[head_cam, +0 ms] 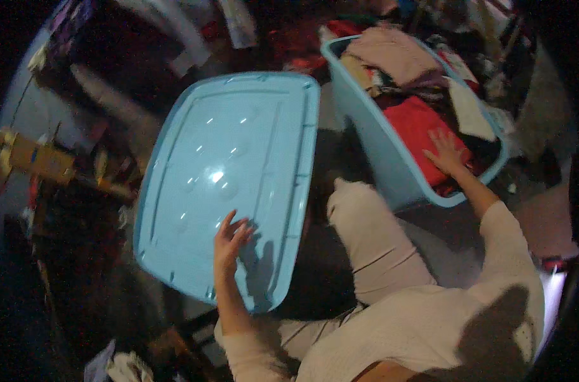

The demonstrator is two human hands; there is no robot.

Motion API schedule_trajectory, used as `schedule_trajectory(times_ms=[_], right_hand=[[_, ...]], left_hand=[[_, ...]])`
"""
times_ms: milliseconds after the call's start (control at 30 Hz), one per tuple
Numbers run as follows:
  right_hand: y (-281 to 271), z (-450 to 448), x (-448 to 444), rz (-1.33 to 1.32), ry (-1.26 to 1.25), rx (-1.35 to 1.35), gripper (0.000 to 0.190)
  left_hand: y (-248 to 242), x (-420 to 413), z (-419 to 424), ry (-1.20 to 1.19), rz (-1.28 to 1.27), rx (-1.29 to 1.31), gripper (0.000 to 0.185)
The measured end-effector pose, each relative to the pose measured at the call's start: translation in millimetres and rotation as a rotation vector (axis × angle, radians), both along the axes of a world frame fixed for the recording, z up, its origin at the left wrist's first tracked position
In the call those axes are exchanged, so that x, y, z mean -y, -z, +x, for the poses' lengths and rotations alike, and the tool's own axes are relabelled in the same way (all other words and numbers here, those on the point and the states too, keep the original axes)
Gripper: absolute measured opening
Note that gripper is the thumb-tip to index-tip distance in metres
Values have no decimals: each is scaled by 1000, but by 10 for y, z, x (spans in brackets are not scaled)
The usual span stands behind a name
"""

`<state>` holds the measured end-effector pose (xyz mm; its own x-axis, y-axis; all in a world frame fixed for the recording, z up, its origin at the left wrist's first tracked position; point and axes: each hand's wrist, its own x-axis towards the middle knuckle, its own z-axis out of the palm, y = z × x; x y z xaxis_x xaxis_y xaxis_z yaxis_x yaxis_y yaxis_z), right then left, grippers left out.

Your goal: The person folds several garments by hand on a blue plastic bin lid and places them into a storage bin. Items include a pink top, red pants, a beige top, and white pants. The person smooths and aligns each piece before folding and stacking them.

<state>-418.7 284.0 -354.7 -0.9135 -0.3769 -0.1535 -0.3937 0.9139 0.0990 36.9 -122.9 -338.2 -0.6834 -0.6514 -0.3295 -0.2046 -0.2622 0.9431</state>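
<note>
On the right stands a light blue plastic storage bin [365, 138] filled with folded clothes. My right hand [446, 152] lies with fingers spread on a red folded cloth [416, 126] in its near part. Behind that sits a pink folded garment [394, 55], and a white cloth [470, 111] hangs along the bin's right side. To the left lies a light blue plastic lid [222, 143] with a raised rim and glossy reflections. My left hand [233, 238] is over the lid's lower part, fingers loosely bent and apart, holding nothing; its shadow falls on the lid.
My knee [361, 205] is between the lid and the bin. A yellow-brown object [38, 157] is at the far left. Pale crumpled fabric [127, 367] lies at the lower left, and a pink cloth [549, 219] at the right. The surroundings are dark and cluttered.
</note>
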Motion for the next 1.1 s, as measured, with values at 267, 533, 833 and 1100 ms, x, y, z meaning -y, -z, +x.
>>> schedule_trajectory(times_ms=[267,533,833,1100], right_hand=[[-257,-49,308,-86,-119,-99,74],[-261,1280,1965,-550,-896,-95,59],[-185,2134,2750,-159,-1035,173,59],[346,1805,2681,-359,-1240,187,60]], left_hand=[[48,-134,302,-38,2,-71,64],[344,-356,647,-239,-97,-44,23],[261,-1056,1410,-518,-411,149,18],[-325,-1556,1750,-445,-875,344,13]])
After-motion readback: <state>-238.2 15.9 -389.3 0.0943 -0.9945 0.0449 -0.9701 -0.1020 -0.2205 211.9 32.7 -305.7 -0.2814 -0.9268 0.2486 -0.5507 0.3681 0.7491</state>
